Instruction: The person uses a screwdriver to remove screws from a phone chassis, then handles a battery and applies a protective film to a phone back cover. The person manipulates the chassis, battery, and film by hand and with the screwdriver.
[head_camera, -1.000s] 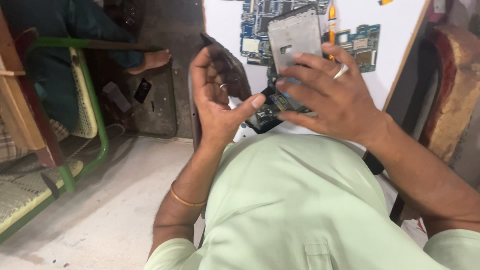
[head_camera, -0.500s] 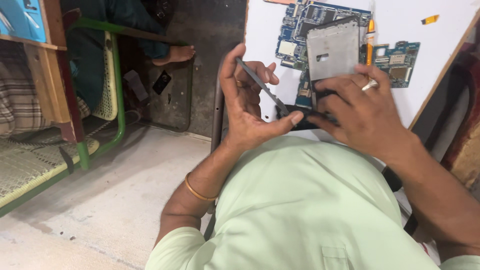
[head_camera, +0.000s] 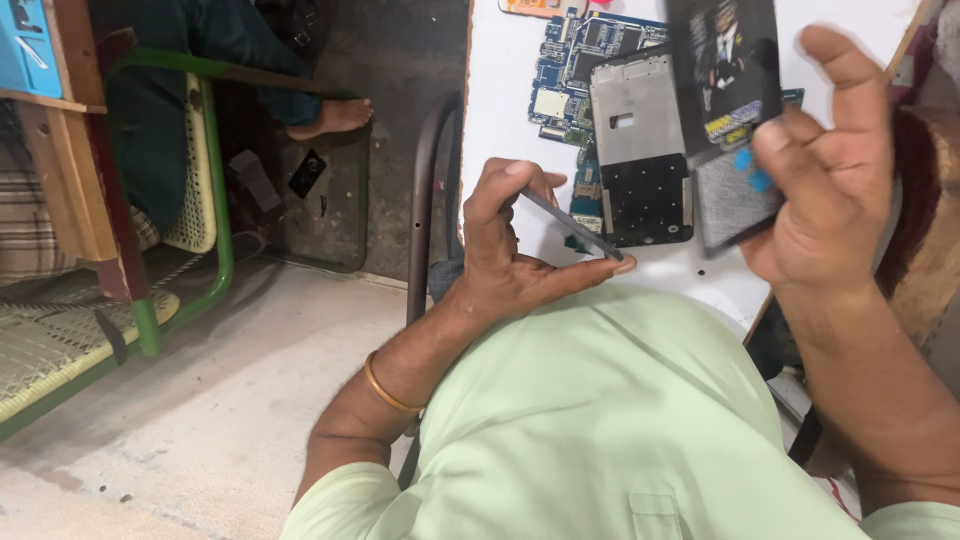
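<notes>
White bench (head_camera: 510, 120) fills the upper middle of the head view, with a bare concrete floor (head_camera: 200, 400) to its left and a green-framed chair (head_camera: 215, 200) beyond that. On the bench lie a blue circuit board (head_camera: 570, 80) and, partly over it, a grey phone frame (head_camera: 640, 150) whose lower half is dark.

Left hand (head_camera: 510, 250) sits at the near edge of the bench, just above the person's pale green shirt (head_camera: 600, 420). Its fingers (head_camera: 520, 180) curl around a thin dark panel (head_camera: 575, 225), seen nearly edge-on, pinched between the thumb tip at its right end and the bent forefinger at its left. A gold bangle (head_camera: 385, 390) circles that wrist.

Right hand (head_camera: 830, 190) is raised at the right, above the bench and well apart from the left hand. Its fingers are loosely bent, the thumb pressing on the face of a dark rectangular card (head_camera: 725, 90) with a picture on it, held upright and tilted a little. The card hides part of the bench and the right edge of the phone frame.

At the upper left, another person's bare foot (head_camera: 335, 118) rests on the floor beneath the chair.
</notes>
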